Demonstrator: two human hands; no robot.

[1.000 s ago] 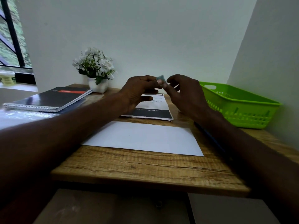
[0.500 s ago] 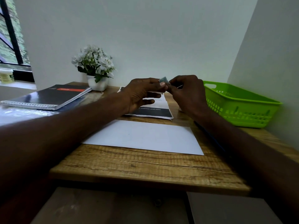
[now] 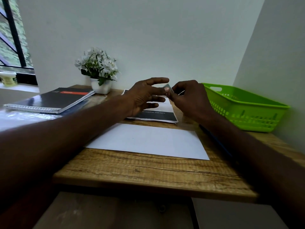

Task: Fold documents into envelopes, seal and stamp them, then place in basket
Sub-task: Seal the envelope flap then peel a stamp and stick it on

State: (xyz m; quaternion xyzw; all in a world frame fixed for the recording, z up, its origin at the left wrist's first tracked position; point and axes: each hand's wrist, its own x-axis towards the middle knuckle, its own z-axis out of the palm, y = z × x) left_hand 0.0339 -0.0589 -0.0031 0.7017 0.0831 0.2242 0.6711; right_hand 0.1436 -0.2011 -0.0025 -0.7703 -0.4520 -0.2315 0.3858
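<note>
Jar (image 3: 7, 78) on the window sill, far left. Spiral notebook (image 3: 49, 100) lies flat on the left end of the bench (image 3: 148, 171), dark cover up, on a clear plastic sheet (image 3: 18, 117). Flower pot (image 3: 100, 85) stands upright just behind it, against the wall.

Left hand (image 3: 145, 95): raised above the bench, fingers spread and mostly straight; one fingertip touches the stamp (image 3: 168, 87). Not gripping it, as far as can be seen.

Stamp: small, pale green-grey, held in the air between the two hands; detail too blurred to read.

Printed sheets (image 3: 158, 115) lie flat under the hands, dark band toward the viewer. Envelope (image 3: 148, 141) lies flat, plain white face up, just in front of the sheets, nearer the bench edge.

Right hand (image 3: 189, 98): fingers curled, thumb and fingertips pinching the stamp.

Pen (image 3: 214, 139), dark, lies on the bench under the right forearm.

Basket (image 3: 244, 106), green, at the right end by the wall, well apart from the envelope.
</note>
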